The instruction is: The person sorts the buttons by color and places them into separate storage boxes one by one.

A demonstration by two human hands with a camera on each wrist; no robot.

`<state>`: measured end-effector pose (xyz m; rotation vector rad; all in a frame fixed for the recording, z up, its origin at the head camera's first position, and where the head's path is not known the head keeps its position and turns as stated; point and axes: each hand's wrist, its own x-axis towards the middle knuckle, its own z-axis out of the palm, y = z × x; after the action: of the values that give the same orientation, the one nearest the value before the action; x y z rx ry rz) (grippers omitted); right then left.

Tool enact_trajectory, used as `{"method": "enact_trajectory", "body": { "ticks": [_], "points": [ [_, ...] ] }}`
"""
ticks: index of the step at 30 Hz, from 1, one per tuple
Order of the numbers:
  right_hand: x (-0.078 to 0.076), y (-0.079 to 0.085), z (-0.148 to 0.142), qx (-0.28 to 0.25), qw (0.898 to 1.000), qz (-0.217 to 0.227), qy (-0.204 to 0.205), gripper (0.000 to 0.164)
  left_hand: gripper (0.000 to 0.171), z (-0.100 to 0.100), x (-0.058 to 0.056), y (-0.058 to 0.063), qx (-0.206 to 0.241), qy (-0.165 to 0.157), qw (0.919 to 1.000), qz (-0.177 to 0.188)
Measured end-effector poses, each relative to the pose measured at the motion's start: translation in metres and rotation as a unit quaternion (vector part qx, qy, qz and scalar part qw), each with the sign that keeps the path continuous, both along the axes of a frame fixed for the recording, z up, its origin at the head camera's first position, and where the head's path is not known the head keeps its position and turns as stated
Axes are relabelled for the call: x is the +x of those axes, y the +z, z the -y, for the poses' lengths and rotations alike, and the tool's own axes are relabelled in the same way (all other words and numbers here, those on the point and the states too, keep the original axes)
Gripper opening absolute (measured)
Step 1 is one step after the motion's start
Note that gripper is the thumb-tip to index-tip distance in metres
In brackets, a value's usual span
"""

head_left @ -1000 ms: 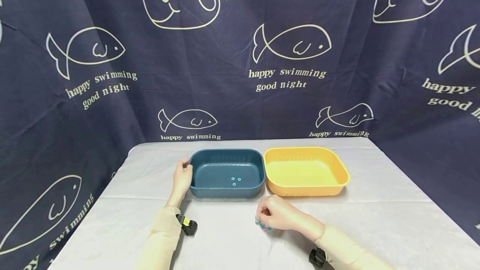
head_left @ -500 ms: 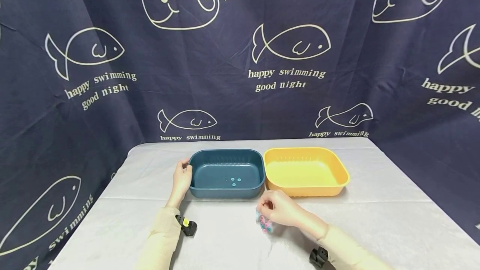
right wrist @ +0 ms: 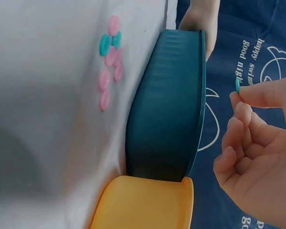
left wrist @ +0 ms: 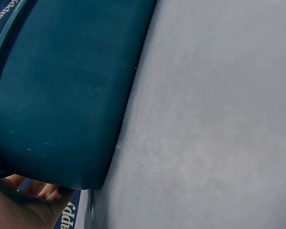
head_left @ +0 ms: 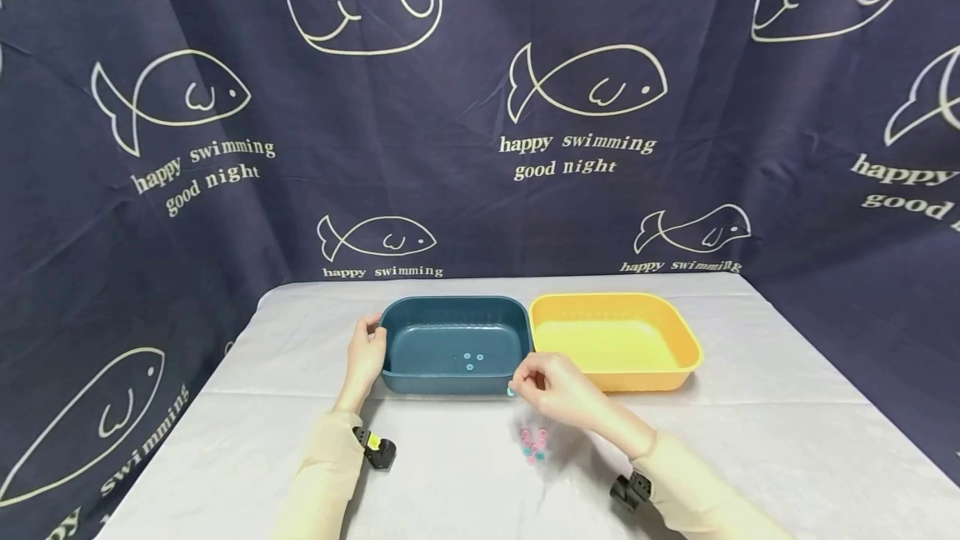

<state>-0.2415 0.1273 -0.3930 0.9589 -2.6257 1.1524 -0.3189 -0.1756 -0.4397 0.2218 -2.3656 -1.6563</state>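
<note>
My right hand (head_left: 558,388) pinches a small turquoise button (right wrist: 238,85) between thumb and forefinger. It is in the air by the near right corner of the dark blue bin (head_left: 456,384), and the other fingers are curled in. On the white cloth below lies a loose cluster of pink buttons (right wrist: 104,80) with a couple of turquoise buttons (right wrist: 105,45) among them. My left hand (head_left: 367,361) holds the left end of the blue bin, its fingers (left wrist: 48,191) round the end wall. Inside that bin lie 3 light blue buttons (head_left: 470,367).
A yellow bin (head_left: 637,382) stands against the blue bin's right side. Both bins rest on a table under a white cloth (head_left: 450,465). Behind hangs a dark blue curtain (head_left: 465,190) with fish and whale drawings. Each wrist carries a black camera (head_left: 380,452).
My right hand has risen from the button cluster toward the blue bin, with a turquoise button in its pinch. More of the cluster shows now. The left hand has stayed on the bin.
</note>
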Motion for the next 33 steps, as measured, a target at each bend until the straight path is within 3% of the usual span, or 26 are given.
{"method": "enact_trajectory", "body": {
  "ticks": [33],
  "points": [
    [-0.039, 0.004, 0.019, -0.037, 0.998, -0.023, -0.037, 0.02, 0.04, -0.001, 0.0, 0.0, 0.004, -0.002, 1.0, -0.004]
  ]
}}
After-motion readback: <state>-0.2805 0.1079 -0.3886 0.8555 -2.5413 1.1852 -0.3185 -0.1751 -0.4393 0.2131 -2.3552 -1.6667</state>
